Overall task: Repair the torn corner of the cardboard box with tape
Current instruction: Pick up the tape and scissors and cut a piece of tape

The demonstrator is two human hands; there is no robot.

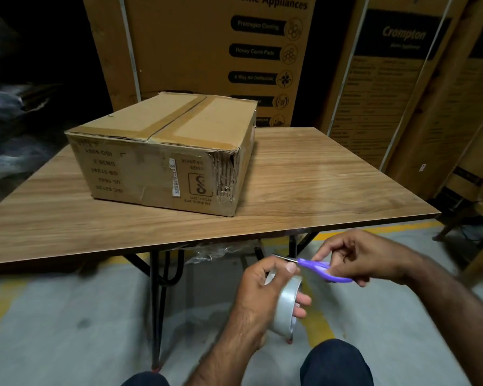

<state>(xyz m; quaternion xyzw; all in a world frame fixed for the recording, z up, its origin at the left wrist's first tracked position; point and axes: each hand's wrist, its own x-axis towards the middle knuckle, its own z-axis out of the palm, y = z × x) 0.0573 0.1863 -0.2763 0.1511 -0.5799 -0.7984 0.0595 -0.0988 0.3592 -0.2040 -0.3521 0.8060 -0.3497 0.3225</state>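
Observation:
A brown cardboard box (156, 151) sits on the wooden table (304, 185), its top seam taped. Its near right corner (226, 176) is torn, with ragged corrugated layers showing. In front of the table's near edge, my left hand (262, 291) grips a roll of clear tape (286, 307), thumb pressed on the top of the roll. My right hand (363, 257) holds purple-handled scissors (326, 270), whose blades point left and reach the tape just by my left thumb. Both hands are well apart from the box.
Tall printed appliance cartons (234, 51) stand behind the table, more at the right (396, 93). Dark wrapped bundles lie at the left. The table has black folding legs (156, 302) over a grey floor with yellow lines. My knees show at the bottom.

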